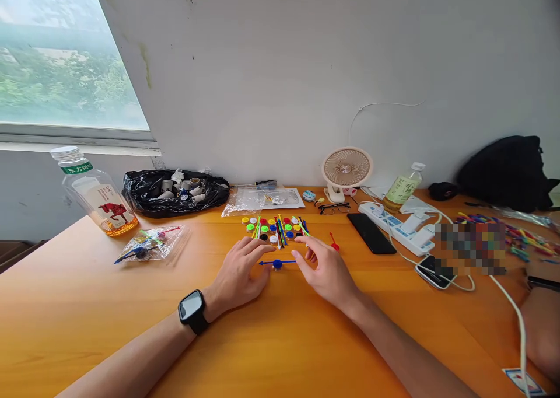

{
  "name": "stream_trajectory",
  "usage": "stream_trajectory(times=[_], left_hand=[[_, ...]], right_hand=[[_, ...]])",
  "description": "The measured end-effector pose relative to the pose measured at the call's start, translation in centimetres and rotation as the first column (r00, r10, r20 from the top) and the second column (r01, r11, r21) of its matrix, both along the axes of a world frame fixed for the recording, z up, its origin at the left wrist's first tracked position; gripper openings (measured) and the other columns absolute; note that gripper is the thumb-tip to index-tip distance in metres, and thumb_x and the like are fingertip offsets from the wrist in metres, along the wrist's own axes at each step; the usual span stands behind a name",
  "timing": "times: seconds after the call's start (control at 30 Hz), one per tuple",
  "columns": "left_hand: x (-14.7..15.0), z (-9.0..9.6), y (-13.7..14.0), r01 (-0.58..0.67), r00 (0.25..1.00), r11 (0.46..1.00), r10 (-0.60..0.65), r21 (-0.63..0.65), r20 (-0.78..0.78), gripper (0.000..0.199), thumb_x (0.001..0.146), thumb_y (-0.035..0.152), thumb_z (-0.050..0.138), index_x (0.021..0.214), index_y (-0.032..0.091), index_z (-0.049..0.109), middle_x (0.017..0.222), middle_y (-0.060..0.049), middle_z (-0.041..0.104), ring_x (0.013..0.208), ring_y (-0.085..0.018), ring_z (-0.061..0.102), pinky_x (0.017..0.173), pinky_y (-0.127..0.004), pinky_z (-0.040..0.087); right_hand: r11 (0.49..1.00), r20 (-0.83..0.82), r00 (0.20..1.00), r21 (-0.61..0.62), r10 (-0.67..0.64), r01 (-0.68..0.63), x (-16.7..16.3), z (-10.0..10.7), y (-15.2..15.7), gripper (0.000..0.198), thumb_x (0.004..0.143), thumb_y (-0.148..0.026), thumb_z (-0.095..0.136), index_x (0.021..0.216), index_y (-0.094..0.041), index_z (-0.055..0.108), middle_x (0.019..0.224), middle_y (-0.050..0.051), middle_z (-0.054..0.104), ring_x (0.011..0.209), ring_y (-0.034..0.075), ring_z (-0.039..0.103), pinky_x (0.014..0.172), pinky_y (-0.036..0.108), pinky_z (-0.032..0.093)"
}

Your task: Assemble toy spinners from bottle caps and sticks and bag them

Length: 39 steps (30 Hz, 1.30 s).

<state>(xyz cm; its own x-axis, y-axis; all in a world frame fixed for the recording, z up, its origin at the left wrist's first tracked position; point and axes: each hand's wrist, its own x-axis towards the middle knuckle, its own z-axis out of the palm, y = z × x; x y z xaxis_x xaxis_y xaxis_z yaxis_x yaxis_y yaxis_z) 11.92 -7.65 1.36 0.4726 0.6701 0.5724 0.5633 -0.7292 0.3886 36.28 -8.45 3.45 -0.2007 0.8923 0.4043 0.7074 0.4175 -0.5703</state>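
Blue spinner [277,264] between both hands [240,269] [331,272] — fingers [261,248] parted — 东方树叶 bottle [100,199] far left

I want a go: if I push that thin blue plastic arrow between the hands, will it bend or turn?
The thin blue plastic-looking arrow with a round hub is probably light, being slim. It seems stiff, since its shaft lies straight. Pushing one end might turn it, as the hub sits near its middle.
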Motion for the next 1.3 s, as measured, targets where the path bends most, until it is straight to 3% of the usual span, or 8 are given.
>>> stream_trajectory(times=[0.07,0.13,0.2,0.27,0.63,0.97,1.17,1.3], left_hand=[[-0.2,0.3,0.0,-0.016,0.999,1.000,0.016,0.001,0.039,0.034,0.096,0.017,0.059,0.129,0.025,0.064,0.122,-0.008,0.071,0.110,-0.027,0.061,0.097,-0.043,0.052],[-0.5,0.6,-0.1,-0.036,0.996,0.999,0.036,0.001,0.080,0.034,0.099,0.018,0.056,0.131,0.025,0.063,0.122,-0.008,0.070,0.111,-0.027,0.060,0.097,-0.043,0.051],[-0.7,0.8,-0.2,-0.058,0.992,0.998,0.058,-0.002,0.111,0.034,0.102,0.018,0.052,0.133,0.026,0.063,0.123,-0.007,0.070,0.111,-0.027,0.059,0.097,-0.043,0.050],[-0.9,0.8,-0.2,-0.077,0.990,0.997,0.078,-0.009,0.121,0.032,0.104,0.020,0.050,0.133,0.026,0.062,0.122,-0.007,0.069,0.111,-0.027,0.059,0.097,-0.042,0.050],[-2.4,-0.5,2.4,-0.240,0.969,0.971,0.241,-0.021,0.057,0.022,0.103,0.021,0.052,0.120,0.024,0.065,0.117,-0.008,0.071,0.113,-0.028,0.062,0.096,-0.044,0.053],[-3.2,-1.4,3.6,-0.234,0.970,0.968,0.227,-0.085,-0.088,0.029,0.098,0.020,0.056,0.122,0.024,0.073,0.126,-0.007,0.075,0.115,-0.028,0.063,0.100,-0.044,0.054],[-3.1,-0.8,3.3,-0.294,0.950,0.950,0.278,-0.106,-0.145,0.020,0.098,0.027,0.059,0.092,0.024,0.077,0.101,-0.006,0.079,0.101,-0.027,0.066,0.088,-0.041,0.055],[-3.2,-1.0,3.3,-0.326,0.934,0.943,0.310,-0.071,-0.180,0.022,0.099,0.027,0.057,0.110,0.023,0.075,0.111,-0.007,0.076,0.105,-0.028,0.064,0.090,-0.042,0.053]], right_hand=[[0.978,-0.100,0.991,-0.180,0.085,-0.102,-0.2,0.0,-0.2,0.032,0.099,-0.048,0.062,0.117,-0.022,0.070,0.065,-0.002,0.058,0.057,0.017,0.053,0.056,0.028,0.041],[0.904,-0.291,0.943,-0.342,0.159,-0.258,-0.3,0.1,-0.3,0.038,0.099,-0.057,0.059,0.103,-0.021,0.069,0.053,-0.007,0.040,0.045,0.012,0.032,0.046,0.025,0.025],[0.868,-0.454,0.880,-0.371,0.139,-0.329,-0.3,0.4,-0.1,0.044,0.099,-0.063,0.057,0.093,-0.020,0.065,0.051,-0.010,0.029,0.045,0.009,0.018,0.045,0.026,0.014],[0.902,-0.522,0.849,-0.323,0.084,-0.288,-0.2,0.6,0.1,0.047,0.097,-0.065,0.060,0.091,-0.019,0.064,0.052,-0.010,0.026,0.047,0.009,0.014,0.046,0.026,0.011],[0.962,-0.425,0.903,-0.212,0.069,-0.173,0.5,-0.4,1.1,0.048,0.095,-0.065,0.062,0.085,-0.019,0.068,0.063,0.000,0.053,0.056,0.014,0.043,0.050,0.028,0.027],[0.951,-0.420,0.898,-0.202,0.134,-0.236,0.4,-1.1,1.2,0.039,0.099,-0.053,0.063,0.084,-0.018,0.067,0.067,-0.001,0.052,0.061,0.014,0.043,0.056,0.029,0.030],[0.942,-0.396,0.906,-0.221,0.148,-0.251,0.3,-1.3,1.1,0.038,0.100,-0.052,0.062,0.082,-0.019,0.066,0.071,0.000,0.056,0.062,0.014,0.044,0.057,0.028,0.030],[0.940,-0.385,0.910,-0.225,0.157,-0.258,0.3,-1.3,1.1,0.038,0.101,-0.051,0.061,0.081,-0.018,0.066,0.071,0.000,0.057,0.062,0.014,0.044,0.057,0.029,0.031]])
